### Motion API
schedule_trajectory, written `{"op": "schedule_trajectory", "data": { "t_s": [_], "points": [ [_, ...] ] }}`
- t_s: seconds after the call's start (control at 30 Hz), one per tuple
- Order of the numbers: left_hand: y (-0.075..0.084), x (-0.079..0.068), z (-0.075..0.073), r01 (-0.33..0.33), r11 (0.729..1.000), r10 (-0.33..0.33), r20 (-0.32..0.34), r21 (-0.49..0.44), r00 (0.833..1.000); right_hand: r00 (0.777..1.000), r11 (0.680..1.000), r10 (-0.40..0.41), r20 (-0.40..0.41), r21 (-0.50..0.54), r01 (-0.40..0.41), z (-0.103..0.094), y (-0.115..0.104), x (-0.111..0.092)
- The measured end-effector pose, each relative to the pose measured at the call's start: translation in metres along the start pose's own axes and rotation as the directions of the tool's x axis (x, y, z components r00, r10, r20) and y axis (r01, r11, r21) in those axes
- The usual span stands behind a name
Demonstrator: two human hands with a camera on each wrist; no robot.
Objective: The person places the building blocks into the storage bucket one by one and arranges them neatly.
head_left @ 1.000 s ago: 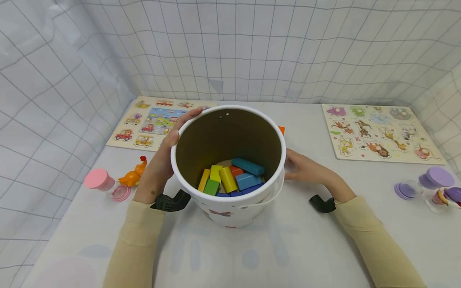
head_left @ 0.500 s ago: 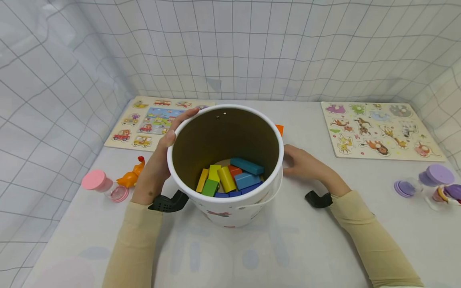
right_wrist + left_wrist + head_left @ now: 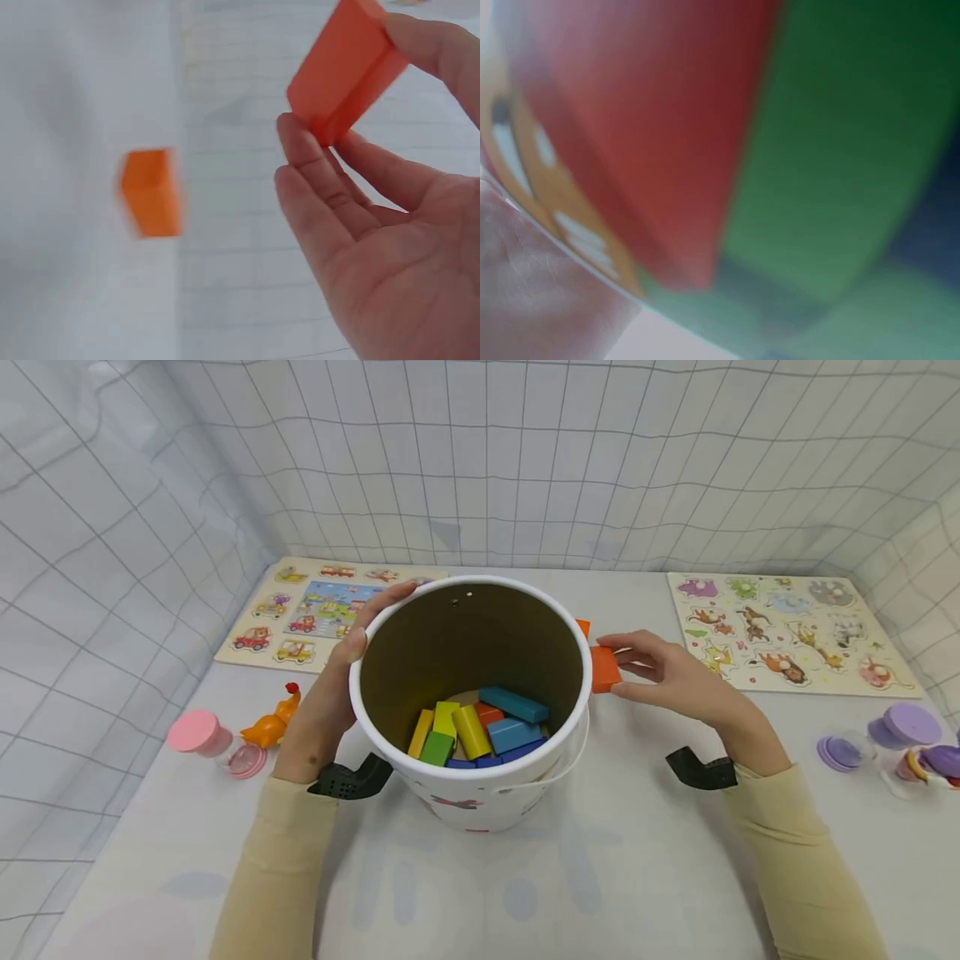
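Observation:
A white bucket [image 3: 480, 806] with a wire handle stands mid-table, holding several coloured blocks [image 3: 470, 732]. On its left side my left hand [image 3: 322, 706] grips the outer wall near the rim, fingers along the curve. The left wrist view shows the bucket's printed red and green wall [image 3: 705, 150] up close, part of the palm [image 3: 532, 292] beside it. My right hand [image 3: 675, 681] pinches a red-orange block [image 3: 349, 71] between thumb and fingers, just right of the bucket. Another orange block [image 3: 150, 193] is partly hidden behind the bucket in the head view.
A vehicle puzzle board [image 3: 262, 618] lies back left, an animal puzzle board [image 3: 787, 631] back right. Left of the bucket are a pink hourglass [image 3: 217, 743] and an orange toy [image 3: 272, 722]. At right sit a purple hourglass [image 3: 870, 739] and a small purple toy [image 3: 937, 768].
My right hand has risen from beside the bucket and moved slightly away and right, bringing the red-orange block into view in its pinch. The left hand and bucket stay nearly the same.

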State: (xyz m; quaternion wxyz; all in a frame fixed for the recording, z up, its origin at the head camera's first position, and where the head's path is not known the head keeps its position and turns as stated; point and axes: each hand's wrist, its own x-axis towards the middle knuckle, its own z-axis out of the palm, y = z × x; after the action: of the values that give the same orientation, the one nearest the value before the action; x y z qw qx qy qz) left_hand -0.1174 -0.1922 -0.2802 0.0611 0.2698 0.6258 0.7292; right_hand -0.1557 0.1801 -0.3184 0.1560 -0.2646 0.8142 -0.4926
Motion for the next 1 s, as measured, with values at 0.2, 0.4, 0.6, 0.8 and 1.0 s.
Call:
{"op": "schedule_trajectory", "data": {
  "t_s": [0.2, 0.4, 0.6, 0.8, 1.0],
  "points": [
    [0.001, 0.000, 0.000, -0.002, 1.000, 0.002, 0.001, -0.001, 1.000, 0.959, 0.899, -0.262, -0.107, 0.333, 0.283, 0.004, -0.067, -0.030],
    [-0.001, 0.001, -0.002, -0.007, 1.000, 0.007, -0.001, -0.003, 1.000, 0.894, 0.825, -0.397, -0.210, 0.346, 0.447, 0.032, -0.115, -0.036],
    [-0.007, 0.002, -0.004, -0.013, 1.000, 0.013, 0.020, -0.017, 1.000, 0.874, 0.893, -0.395, -0.282, 0.104, 0.437, 0.049, -0.137, -0.028],
    [-0.008, 0.002, -0.006, -0.024, 1.000, 0.025, 0.011, -0.014, 1.000, 0.844, 0.916, -0.366, -0.392, 0.008, 0.401, 0.035, -0.116, -0.018],
    [-0.006, 0.002, -0.004, -0.015, 1.000, 0.015, 0.005, 0.005, 1.000, 0.921, 0.999, -0.018, -0.388, -0.032, 0.006, 0.002, -0.027, 0.023]
  ]
}}
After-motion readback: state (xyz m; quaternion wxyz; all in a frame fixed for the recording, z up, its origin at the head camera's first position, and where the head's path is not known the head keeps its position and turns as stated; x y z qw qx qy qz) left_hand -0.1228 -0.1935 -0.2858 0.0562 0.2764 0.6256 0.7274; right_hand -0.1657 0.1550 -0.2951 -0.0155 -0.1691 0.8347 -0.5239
